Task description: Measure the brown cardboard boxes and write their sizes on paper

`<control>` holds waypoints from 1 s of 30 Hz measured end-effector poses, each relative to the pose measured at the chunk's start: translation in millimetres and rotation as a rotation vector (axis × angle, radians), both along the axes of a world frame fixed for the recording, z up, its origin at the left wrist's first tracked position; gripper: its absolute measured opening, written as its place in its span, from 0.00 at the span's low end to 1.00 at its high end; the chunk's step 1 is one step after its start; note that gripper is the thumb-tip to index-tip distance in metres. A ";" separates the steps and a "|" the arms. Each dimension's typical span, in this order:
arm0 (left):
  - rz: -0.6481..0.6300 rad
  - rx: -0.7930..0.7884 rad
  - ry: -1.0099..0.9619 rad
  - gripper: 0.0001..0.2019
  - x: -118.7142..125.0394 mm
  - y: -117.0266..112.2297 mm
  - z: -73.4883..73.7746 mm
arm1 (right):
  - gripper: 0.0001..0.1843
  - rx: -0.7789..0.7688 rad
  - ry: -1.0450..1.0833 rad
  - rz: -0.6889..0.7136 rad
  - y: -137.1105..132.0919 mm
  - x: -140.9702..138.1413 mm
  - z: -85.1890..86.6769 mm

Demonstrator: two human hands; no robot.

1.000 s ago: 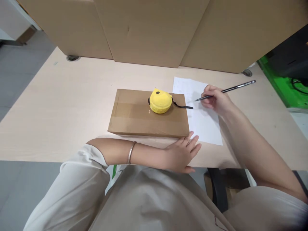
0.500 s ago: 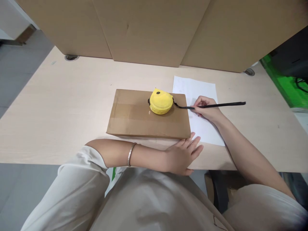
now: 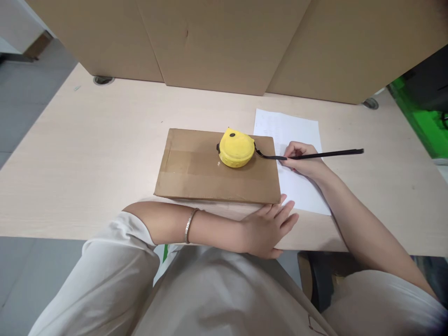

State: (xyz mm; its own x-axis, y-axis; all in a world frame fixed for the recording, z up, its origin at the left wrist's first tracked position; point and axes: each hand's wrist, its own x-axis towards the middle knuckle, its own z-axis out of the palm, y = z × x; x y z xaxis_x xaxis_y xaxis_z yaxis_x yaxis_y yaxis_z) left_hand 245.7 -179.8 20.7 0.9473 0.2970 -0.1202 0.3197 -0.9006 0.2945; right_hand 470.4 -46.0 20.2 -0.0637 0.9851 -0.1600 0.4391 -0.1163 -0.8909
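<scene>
A yellow tape measure (image 3: pixel 236 148) lies on a flat brown cardboard box (image 3: pixel 196 175). From its right side, a black wrist strap (image 3: pixel 338 153) runs past the box edge, across my right hand (image 3: pixel 304 161) and out beyond it. The fingers of my right hand are pinched around the strap, above a white sheet of paper (image 3: pixel 301 128). My left hand (image 3: pixel 268 232) lies flat with its fingers spread near the table's front edge, its fingertips beside the box's near right corner. Part of the paper is hidden under the box.
Tall brown cardboard panels (image 3: pixel 217 46) stand along the back of the light wooden table (image 3: pixel 105 140). Round cable holes (image 3: pixel 104 80) sit near both back corners. Below the table's front edge, at the right, is a dark chair part (image 3: pixel 320 280).
The whole view has shifted slightly. Both hands, the box, the tape measure and its strap keep about the same places relative to each other.
</scene>
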 end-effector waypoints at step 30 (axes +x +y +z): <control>0.010 -0.023 -0.057 0.47 -0.8 -0.5 -5.7 | 0.25 0.051 0.039 0.016 -3.7 0.0 -3.6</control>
